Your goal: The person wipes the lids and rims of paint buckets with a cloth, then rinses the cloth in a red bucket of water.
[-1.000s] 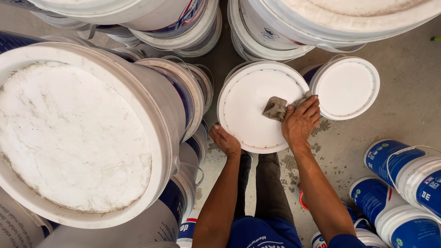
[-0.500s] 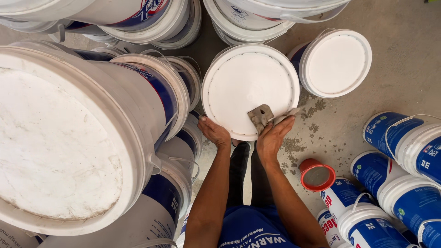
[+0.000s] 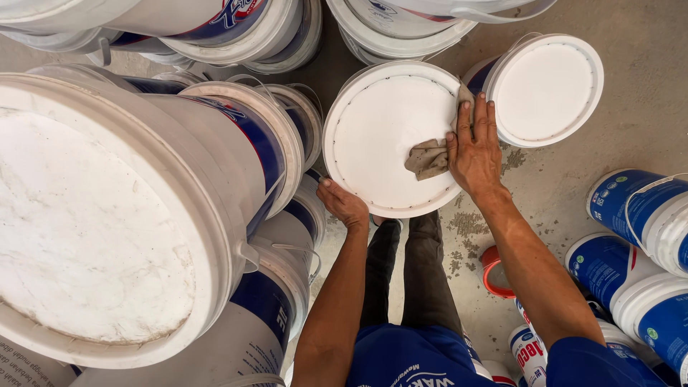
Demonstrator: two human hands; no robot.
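Observation:
A white round bucket lid point(image 3: 380, 122) lies below me, closing a bucket on the floor. My right hand point(image 3: 474, 150) presses flat on the lid's right side and pins a small grey-brown cloth point(image 3: 427, 159) under its fingers. My left hand point(image 3: 342, 204) grips the lid's lower left rim. My legs in dark trousers stand just below the bucket.
A second white-lidded bucket point(image 3: 545, 89) stands right beside it. Tall stacks of white and blue buckets point(image 3: 129, 215) crowd the left and top. More blue buckets point(image 3: 631, 272) lie on their sides at the right, with a small orange-rimmed can point(image 3: 494, 272) on the grey concrete floor.
My right hand with the cloth has slid up along the lid's right side. My left hand stays on the lower left rim. The view has shifted a little.

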